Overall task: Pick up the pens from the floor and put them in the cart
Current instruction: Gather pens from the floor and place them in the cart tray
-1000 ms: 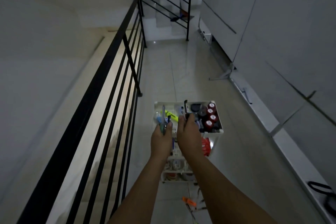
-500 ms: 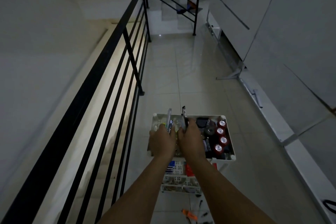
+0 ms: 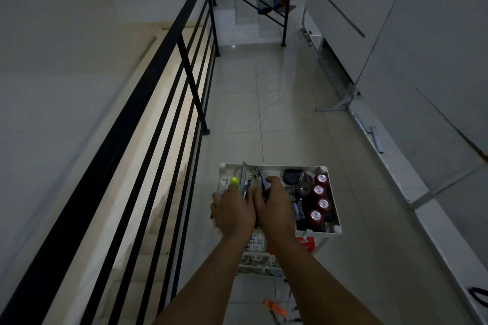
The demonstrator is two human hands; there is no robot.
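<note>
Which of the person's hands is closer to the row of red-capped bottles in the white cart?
Right. The right hand sits mid-tray, just left of the red-capped bottles along the white cart's right side. The left hand is over the tray's left end, farther away.

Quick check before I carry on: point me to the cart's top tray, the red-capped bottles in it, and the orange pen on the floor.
cart's top tray point(image 3: 333, 203): head view, on its right rim.
red-capped bottles point(image 3: 318, 190): head view, cap of the second from the far end.
orange pen point(image 3: 276, 307): head view, mid-barrel, on the floor tiles.
</note>
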